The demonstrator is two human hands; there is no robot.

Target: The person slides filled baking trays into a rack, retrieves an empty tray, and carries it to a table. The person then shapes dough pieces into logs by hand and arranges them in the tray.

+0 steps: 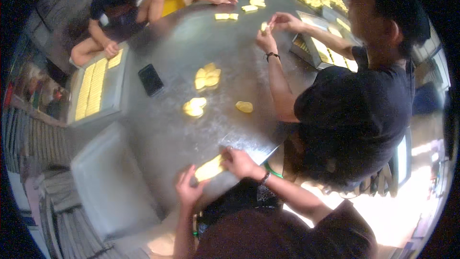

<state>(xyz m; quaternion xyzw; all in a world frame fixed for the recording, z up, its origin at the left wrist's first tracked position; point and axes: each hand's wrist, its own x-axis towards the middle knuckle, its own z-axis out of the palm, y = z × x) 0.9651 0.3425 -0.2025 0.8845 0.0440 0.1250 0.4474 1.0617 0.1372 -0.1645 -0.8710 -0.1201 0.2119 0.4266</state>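
A broad, grey metal table (160,134) spans the centre; at left, a shallow, rectangular metal tray (113,91) holds ridged yellow rows (91,89). At lower centre, the left hand (189,188) and right hand (240,164) grip opposite ends of 1 elongated yellow strip (210,167). Above lies 1 small, rounded yellow piece (244,106).

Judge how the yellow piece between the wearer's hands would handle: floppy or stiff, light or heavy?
The yellow piece is probably light: the left hand and right hand hold it by its ends. Its elongated, flat-looking shape suggests it may flex and is unlikely to roll.
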